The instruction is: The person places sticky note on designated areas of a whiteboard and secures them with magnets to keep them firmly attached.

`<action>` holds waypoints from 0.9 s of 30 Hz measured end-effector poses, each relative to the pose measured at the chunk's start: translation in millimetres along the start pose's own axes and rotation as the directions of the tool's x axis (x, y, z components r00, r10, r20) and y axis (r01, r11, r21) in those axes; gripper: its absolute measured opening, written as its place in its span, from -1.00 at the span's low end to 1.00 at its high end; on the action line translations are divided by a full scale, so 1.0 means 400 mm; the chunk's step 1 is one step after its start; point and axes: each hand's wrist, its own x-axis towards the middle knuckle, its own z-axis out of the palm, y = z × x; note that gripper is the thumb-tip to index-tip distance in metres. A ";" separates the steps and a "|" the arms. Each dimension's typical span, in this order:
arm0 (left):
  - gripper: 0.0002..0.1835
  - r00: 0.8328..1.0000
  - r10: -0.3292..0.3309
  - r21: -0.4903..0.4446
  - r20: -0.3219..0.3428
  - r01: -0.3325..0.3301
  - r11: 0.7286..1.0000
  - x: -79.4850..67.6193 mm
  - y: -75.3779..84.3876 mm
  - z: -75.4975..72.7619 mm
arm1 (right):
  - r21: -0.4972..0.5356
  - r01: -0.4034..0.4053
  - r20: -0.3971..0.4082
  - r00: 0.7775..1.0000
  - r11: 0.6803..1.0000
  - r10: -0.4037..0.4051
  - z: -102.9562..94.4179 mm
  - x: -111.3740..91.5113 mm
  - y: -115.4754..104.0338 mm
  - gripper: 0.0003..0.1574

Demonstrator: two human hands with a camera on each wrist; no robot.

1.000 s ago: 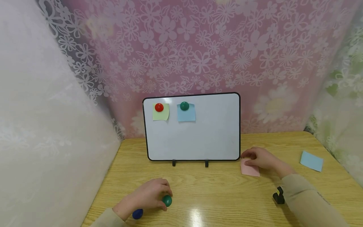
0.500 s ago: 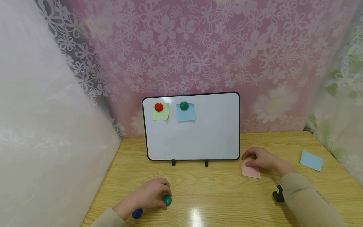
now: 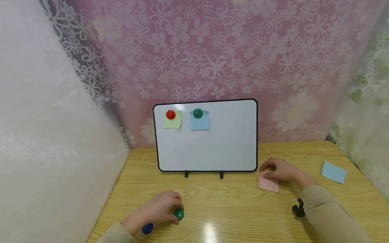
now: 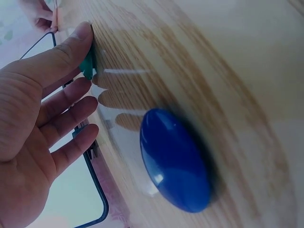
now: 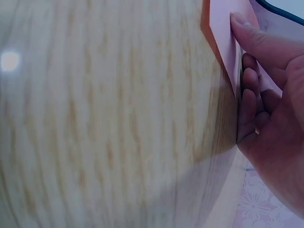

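My left hand (image 3: 161, 207) rests low over the table, thumb and index finger pinching a round green magnet (image 3: 178, 214) at the tabletop. In the left wrist view the other fingers are spread, and a blue magnet (image 4: 175, 160) lies on the wood beside the hand. Off the whiteboard's lower right corner, my right hand (image 3: 281, 169) pinches a pink sticky note (image 3: 268, 183). The right wrist view shows the thumb on the face of the note (image 5: 223, 31), with its lower edge lifted off the wood.
A whiteboard (image 3: 206, 148) stands at the back on two black feet. A red magnet (image 3: 171, 114) holds a green note (image 3: 172, 124) on it, and a green magnet (image 3: 198, 113) a blue note (image 3: 200, 125). Another blue note (image 3: 334, 172) and a black clip-like object (image 3: 299, 208) lie right.
The pink note's near edge has shifted slightly toward the front, with the right hand moving barely to the right. The left hand and the green magnet stay in place.
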 end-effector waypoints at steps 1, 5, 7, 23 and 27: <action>-0.63 1.000 0.001 0.000 0.001 -0.001 1.000 0.000 0.001 -0.001 | 0.000 0.002 0.000 1.000 1.000 -0.002 -0.001 -0.001 -0.001 -0.72; -0.63 1.000 0.006 -0.004 -0.002 -0.006 1.000 0.000 0.001 -0.001 | -0.011 0.010 -0.004 1.000 1.000 -0.010 -0.003 -0.004 -0.007 -0.76; -0.63 1.000 0.009 -0.008 -0.004 -0.009 1.000 -0.001 0.000 0.000 | -0.012 0.009 -0.003 1.000 1.000 -0.009 -0.003 -0.005 -0.008 -0.78; -0.64 1.000 -0.006 -0.005 0.006 0.006 1.000 -0.001 0.001 0.001 | -0.034 0.008 -0.011 1.000 0.999 -0.008 0.001 -0.007 -0.005 -0.85; -0.64 1.000 0.001 0.008 0.002 -0.001 1.000 -0.003 0.002 0.000 | -0.026 0.025 -0.006 1.000 0.999 -0.025 -0.003 -0.008 -0.009 -0.86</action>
